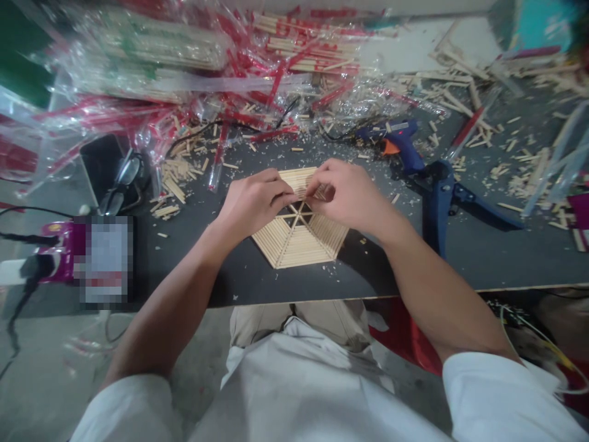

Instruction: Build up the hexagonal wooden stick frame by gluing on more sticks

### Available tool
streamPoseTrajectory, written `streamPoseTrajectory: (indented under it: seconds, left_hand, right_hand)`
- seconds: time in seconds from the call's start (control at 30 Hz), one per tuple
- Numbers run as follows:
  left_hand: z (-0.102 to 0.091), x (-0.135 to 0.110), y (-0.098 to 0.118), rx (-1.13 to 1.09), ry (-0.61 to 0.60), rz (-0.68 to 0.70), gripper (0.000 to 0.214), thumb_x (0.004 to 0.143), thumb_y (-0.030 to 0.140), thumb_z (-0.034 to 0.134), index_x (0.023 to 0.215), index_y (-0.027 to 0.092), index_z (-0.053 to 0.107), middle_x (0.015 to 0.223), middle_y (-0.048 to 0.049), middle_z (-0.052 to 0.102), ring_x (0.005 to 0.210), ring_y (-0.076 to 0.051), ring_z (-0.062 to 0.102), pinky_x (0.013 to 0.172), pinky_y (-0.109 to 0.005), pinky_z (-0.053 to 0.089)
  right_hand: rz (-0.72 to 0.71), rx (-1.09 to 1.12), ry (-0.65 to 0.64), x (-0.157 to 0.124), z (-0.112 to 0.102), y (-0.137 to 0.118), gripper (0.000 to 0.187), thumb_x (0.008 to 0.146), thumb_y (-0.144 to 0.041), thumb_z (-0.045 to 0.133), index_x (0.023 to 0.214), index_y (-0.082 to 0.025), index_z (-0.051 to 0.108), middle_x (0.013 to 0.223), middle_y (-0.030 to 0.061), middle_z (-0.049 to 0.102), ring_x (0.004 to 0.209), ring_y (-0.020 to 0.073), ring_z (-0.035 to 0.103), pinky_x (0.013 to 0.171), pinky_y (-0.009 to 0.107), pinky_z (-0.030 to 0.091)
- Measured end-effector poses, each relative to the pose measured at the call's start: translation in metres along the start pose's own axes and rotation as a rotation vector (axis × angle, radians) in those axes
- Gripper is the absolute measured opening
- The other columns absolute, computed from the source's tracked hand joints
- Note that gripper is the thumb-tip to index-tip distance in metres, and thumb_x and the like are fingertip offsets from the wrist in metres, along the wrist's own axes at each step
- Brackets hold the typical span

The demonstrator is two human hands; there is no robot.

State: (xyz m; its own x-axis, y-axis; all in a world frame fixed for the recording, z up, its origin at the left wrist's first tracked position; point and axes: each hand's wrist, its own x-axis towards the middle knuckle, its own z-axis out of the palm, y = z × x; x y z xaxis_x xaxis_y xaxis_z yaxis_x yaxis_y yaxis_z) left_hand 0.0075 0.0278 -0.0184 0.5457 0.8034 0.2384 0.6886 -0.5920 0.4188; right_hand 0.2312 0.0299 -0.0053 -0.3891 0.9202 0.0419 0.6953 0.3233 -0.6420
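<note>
A hexagonal panel (306,245) of thin wooden sticks lies flat on the dark tabletop, its rows of sticks narrowing toward a gap crossed by spokes. Over its far inner edge, my left hand (257,199) and my right hand (345,190) come together with fingertips almost touching. Both hands are closed in a pinch on what looks like a short pale wooden stick (300,196), mostly hidden by the fingers. Right of the panel lie a blue glue gun (402,144) with an orange part and a blue-handled cutter (439,196).
Plastic-wrapped stick bundles (161,49) and red-printed wrappers (304,49) pile up at the back. Stick offcuts (175,184) are scattered about. At left are glasses (122,178), a blurred-out phone (108,261) and a purple power block (57,252) with cables. The table's front edge (294,302) is close.
</note>
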Motion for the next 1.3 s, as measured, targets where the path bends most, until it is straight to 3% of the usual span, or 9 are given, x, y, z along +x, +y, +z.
streamPoseTrajectory:
  seconds: [0.17,0.33,0.53,0.7,0.9,1.1,1.3]
  left_hand:
    - [0.003,0.001,0.002,-0.042,0.018,-0.063,0.022,0.100,0.031,0.065,0.095,0.020,0.083,0.095,-0.0061,0.077,0.084,-0.019,0.070,0.073,-0.031,0.049]
    - [0.001,0.003,0.004,-0.053,-0.013,-0.109,0.020,0.098,0.031,0.066,0.096,0.021,0.084,0.095,-0.0057,0.077,0.083,-0.019,0.069,0.073,-0.031,0.049]
    - [-0.001,0.004,0.006,0.028,-0.061,-0.048,0.027,0.101,0.031,0.058,0.098,0.021,0.083,0.098,-0.0061,0.077,0.086,-0.019,0.070,0.071,-0.029,0.048]
    - [-0.001,0.003,0.008,0.071,-0.051,-0.010,0.028,0.102,0.031,0.057,0.096,0.020,0.083,0.097,-0.0070,0.077,0.086,-0.019,0.069,0.070,-0.029,0.048]
    - [-0.003,0.003,0.011,0.118,-0.065,-0.012,0.029,0.103,0.032,0.057,0.095,0.020,0.083,0.099,-0.0079,0.077,0.085,-0.020,0.069,0.067,-0.029,0.046]
    - [-0.001,0.003,0.015,0.212,-0.106,-0.003,0.031,0.105,0.031,0.053,0.097,0.021,0.081,0.097,-0.0074,0.076,0.082,-0.020,0.069,0.062,-0.030,0.042]
    - [-0.001,0.003,0.023,0.433,-0.129,0.107,0.031,0.101,0.015,0.047,0.100,0.016,0.078,0.111,-0.0108,0.075,0.077,-0.018,0.068,0.056,-0.029,0.037]
  right_hand:
    - [0.040,-0.013,-0.008,0.000,-0.001,-0.003,0.005,0.078,-0.017,0.075,0.081,-0.019,0.078,0.099,0.0072,0.070,0.081,0.0187,0.064,0.079,0.034,0.049]
    - [0.185,0.049,-0.046,0.000,-0.004,-0.012,0.008,0.077,-0.018,0.072,0.083,-0.019,0.078,0.082,0.0044,0.074,0.077,0.0187,0.067,0.076,0.033,0.049]
    - [0.309,0.117,-0.038,0.004,-0.003,-0.018,0.001,0.074,-0.017,0.075,0.073,-0.018,0.075,0.076,0.0049,0.076,0.076,0.0200,0.071,0.073,0.033,0.051]
    - [0.395,0.176,0.031,0.004,0.004,-0.020,0.006,0.072,-0.017,0.078,0.069,-0.018,0.072,0.070,0.0043,0.073,0.073,0.0199,0.069,0.067,0.032,0.049]
    - [0.445,0.312,0.052,0.000,0.009,-0.020,0.010,0.074,-0.014,0.077,0.069,-0.017,0.069,0.062,0.0010,0.067,0.058,0.0147,0.062,0.060,0.030,0.046]
    - [0.468,0.368,0.066,-0.001,0.011,-0.018,0.010,0.075,-0.014,0.078,0.070,-0.017,0.070,0.060,0.0005,0.066,0.056,0.0135,0.061,0.060,0.029,0.046]
    - [0.441,0.418,0.052,0.001,0.013,-0.012,0.016,0.073,-0.016,0.080,0.067,-0.018,0.066,0.055,-0.0014,0.064,0.051,0.0127,0.061,0.056,0.026,0.047]
